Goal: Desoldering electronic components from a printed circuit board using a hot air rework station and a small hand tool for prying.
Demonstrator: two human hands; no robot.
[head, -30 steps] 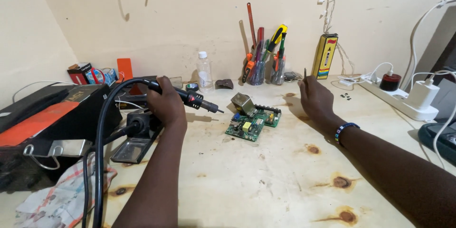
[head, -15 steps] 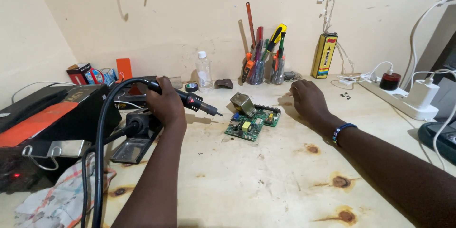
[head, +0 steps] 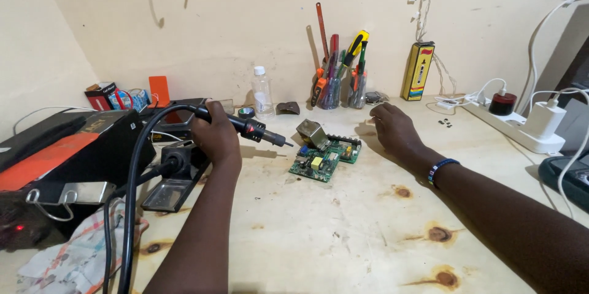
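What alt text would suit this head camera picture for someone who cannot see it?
The left hand holds a black soldering tool aimed at a green circuit board on a wooden bench; the right hand rests palm down beside the board.

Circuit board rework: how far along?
Set up: green circuit board lies flat on the bench. In hand: left hand grips the hot-air handpiece, nozzle short of the board. Right hand rests beside it, empty. Left: no contact with the board yet.

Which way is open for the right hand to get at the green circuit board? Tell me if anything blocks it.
Probably yes, straight to its left. The right hand rests on the table just beside the green circuit board, with only bare wood between them.
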